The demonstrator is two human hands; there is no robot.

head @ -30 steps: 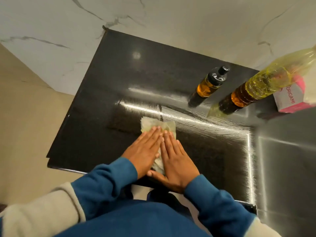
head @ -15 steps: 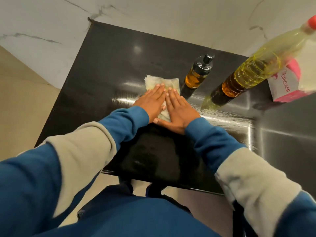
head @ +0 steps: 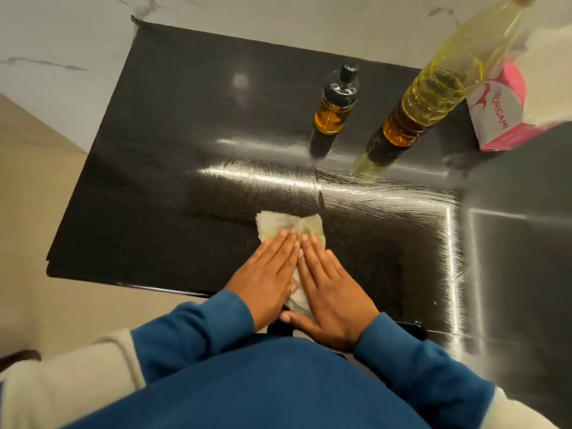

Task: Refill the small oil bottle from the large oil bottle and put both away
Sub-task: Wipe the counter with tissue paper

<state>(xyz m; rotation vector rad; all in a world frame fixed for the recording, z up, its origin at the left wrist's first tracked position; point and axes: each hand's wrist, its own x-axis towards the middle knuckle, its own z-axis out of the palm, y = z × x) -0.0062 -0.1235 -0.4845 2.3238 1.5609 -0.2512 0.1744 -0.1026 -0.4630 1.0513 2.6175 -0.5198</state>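
The small oil bottle [head: 332, 113], with a black pump cap and amber oil, stands upright at the back of the black countertop [head: 173, 156]. To its right stands the large clear bottle [head: 433, 97] of yellow oil. Near the front edge lies a pale, oil-stained paper towel [head: 289, 224]. My left hand [head: 264, 274] and my right hand [head: 329, 283] press flat on it side by side, fingers straight. Both hands are well in front of the bottles.
A pink and white tissue box [head: 501, 116] sits at the back right, next to the large bottle. Oily streaks [head: 387, 193] shine across the counter toward the steel surface [head: 520, 243] on the right. A white marble wall [head: 77, 41] rises behind.
Both hands pushed the towel back toward the bottles, then drew it forward again to the front edge. The bottles have not moved.
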